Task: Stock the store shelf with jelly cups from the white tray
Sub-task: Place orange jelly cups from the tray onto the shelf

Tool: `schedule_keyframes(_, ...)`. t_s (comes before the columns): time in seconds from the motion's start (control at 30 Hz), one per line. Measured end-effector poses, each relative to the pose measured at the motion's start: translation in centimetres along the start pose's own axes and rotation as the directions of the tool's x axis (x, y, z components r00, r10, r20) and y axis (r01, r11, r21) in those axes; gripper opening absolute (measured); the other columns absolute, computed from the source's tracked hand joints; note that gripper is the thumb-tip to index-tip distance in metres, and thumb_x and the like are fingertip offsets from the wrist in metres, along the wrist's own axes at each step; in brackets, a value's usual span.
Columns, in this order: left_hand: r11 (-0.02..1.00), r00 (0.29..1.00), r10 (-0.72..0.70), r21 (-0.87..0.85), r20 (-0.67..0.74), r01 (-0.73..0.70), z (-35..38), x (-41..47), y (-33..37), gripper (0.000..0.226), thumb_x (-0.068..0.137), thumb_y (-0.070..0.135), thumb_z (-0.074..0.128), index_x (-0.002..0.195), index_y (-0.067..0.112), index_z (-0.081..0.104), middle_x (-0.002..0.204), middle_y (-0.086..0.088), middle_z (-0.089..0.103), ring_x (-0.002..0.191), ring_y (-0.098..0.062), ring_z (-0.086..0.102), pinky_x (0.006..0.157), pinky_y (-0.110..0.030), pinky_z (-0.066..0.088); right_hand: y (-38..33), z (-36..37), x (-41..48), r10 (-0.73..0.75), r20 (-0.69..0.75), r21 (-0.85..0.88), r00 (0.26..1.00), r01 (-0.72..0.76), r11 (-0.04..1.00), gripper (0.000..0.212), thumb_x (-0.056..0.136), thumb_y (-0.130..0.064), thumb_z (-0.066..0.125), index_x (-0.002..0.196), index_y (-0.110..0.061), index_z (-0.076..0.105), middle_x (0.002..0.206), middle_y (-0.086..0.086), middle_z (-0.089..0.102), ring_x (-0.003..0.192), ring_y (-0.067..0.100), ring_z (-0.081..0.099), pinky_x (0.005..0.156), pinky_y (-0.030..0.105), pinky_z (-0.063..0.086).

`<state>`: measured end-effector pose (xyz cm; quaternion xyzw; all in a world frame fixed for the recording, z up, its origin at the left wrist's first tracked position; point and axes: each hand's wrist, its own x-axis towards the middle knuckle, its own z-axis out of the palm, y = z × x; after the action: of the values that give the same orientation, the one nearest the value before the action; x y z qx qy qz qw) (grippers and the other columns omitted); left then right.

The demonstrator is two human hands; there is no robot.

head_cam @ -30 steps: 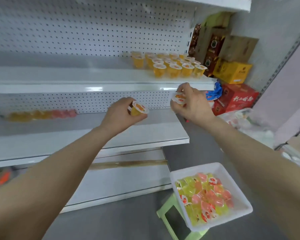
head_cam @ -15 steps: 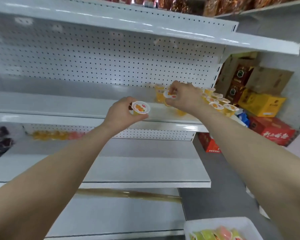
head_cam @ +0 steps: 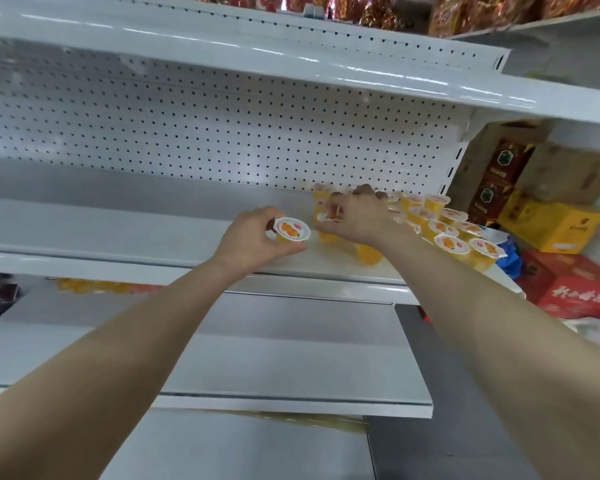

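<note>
My left hand point(head_cam: 253, 239) grips an orange jelly cup point(head_cam: 290, 231) with a white lid, held just above the front of the white middle shelf point(head_cam: 118, 233). My right hand point(head_cam: 355, 216) is farther in over the same shelf, fingers closed on a second jelly cup point(head_cam: 327, 219) at the left edge of a group of several orange jelly cups point(head_cam: 447, 233) standing on the shelf's right end. The white tray is out of view.
A perforated white back panel point(head_cam: 222, 133) rises behind the shelf, with another shelf point(head_cam: 291, 64) above carrying wrapped goods. A lower shelf point(head_cam: 291, 368) juts out below. Brown, yellow and red boxes point(head_cam: 551, 230) stack at the right. Blurred orange cups point(head_cam: 94, 285) lie on the lower left shelf.
The view tilted upward and the tray dropped out of sight. Both hands rose from below the middle shelf to it; the right hand reached in to the cup group with its cup.
</note>
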<state>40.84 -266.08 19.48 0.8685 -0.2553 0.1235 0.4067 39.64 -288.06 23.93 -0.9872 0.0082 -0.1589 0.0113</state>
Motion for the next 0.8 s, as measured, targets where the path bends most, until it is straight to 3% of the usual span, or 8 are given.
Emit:
schedule_keyframes(0.1, 1.000, 1.000, -0.004, -0.023, 0.020, 0.004, 1.1, 0.2, 1.1, 0.058, 0.051, 0.070, 0.071, 0.090, 0.028, 0.064, 0.086, 0.014, 0.067, 0.083, -0.003, 0.060, 0.073, -0.033, 0.053, 0.7, -0.8, 0.1, 0.015, -0.064, 0.031, 0.998, -0.013, 0.999, 0.038, 0.092, -0.059, 0.044, 0.095, -0.028, 0.067, 0.093, 0.004, 0.067, 0.120, 0.028, 0.041, 0.098, 0.047, 0.030)
schedule_keyframes(0.2, 0.999, 0.999, 0.003, -0.033, 0.035, -0.002, 2.4, 0.6, 2.2, 0.060, 0.049, 0.072, 0.068, 0.090, 0.028, 0.065, 0.085, 0.014, 0.068, 0.082, -0.003, 0.060, 0.072, -0.034, 0.053, 1.9, -1.4, -0.1, 0.032, -0.186, 0.030, 0.982, -0.027, 0.999, 0.037, 0.095, -0.051, 0.045, 0.103, -0.023, 0.067, 0.093, 0.004, 0.068, 0.121, 0.029, 0.042, 0.098, 0.046, 0.030)
schedule_keyframes(0.37, 0.999, 0.999, -0.010, -0.042, 0.053, 0.012, 4.6, 0.9, 3.5, 0.042, 0.059, 0.058, 0.081, 0.085, 0.029, 0.065, 0.083, 0.013, 0.070, 0.080, -0.006, 0.063, 0.070, -0.030, 0.052, 3.8, -1.1, -1.0, -0.003, -0.323, -0.022, 0.947, -0.004, 1.000, 0.036, 0.094, -0.047, 0.046, 0.102, -0.020, 0.068, 0.094, 0.004, 0.070, 0.119, 0.028, 0.046, 0.093, 0.044, 0.033)
schedule_keyframes(0.47, 0.999, 0.999, -0.005, -0.044, 0.051, 0.007, 5.1, 0.6, 3.9, 0.036, 0.067, 0.053, 0.080, 0.093, 0.034, 0.067, 0.086, 0.016, 0.068, 0.085, -0.005, 0.061, 0.069, -0.025, 0.048, 4.6, -0.9, -1.7, -0.019, -0.340, -0.075, 0.940, -0.007, 0.997, 0.033, 0.094, -0.046, 0.049, 0.104, -0.021, 0.068, 0.099, 0.006, 0.072, 0.120, 0.029, 0.047, 0.093, 0.045, 0.034)
schedule_keyframes(0.6, 0.999, 0.999, 0.030, 0.014, 0.028, -0.030, 4.8, 0.1, 3.7, 0.046, 0.067, 0.056, 0.079, 0.105, 0.031, 0.069, 0.087, 0.014, 0.065, 0.088, -0.009, 0.058, 0.067, -0.024, 0.040, 4.9, -0.9, -2.7, -0.042, -0.375, -0.105, 0.926, 0.003, 0.994, 0.034, 0.094, -0.046, 0.051, 0.106, -0.019, 0.067, 0.099, 0.008, 0.072, 0.116, 0.031, 0.051, 0.091, 0.046, 0.035)
schedule_keyframes(0.8, 0.992, 0.996, 0.081, 0.101, -0.033, -0.077, 3.6, -0.9, 3.9, 0.055, 0.069, 0.056, 0.077, 0.115, 0.029, 0.064, 0.104, 0.008, 0.065, 0.104, -0.018, 0.053, 0.082, -0.031, 0.044, 4.7, -1.7, -6.2, -0.057, -0.457, -0.109, 0.888, 0.008, 0.994, 0.043, 0.093, -0.050, 0.041, 0.111, -0.018, 0.065, 0.100, 0.004, 0.070, 0.110, 0.031, 0.055, 0.090, 0.046, 0.036)
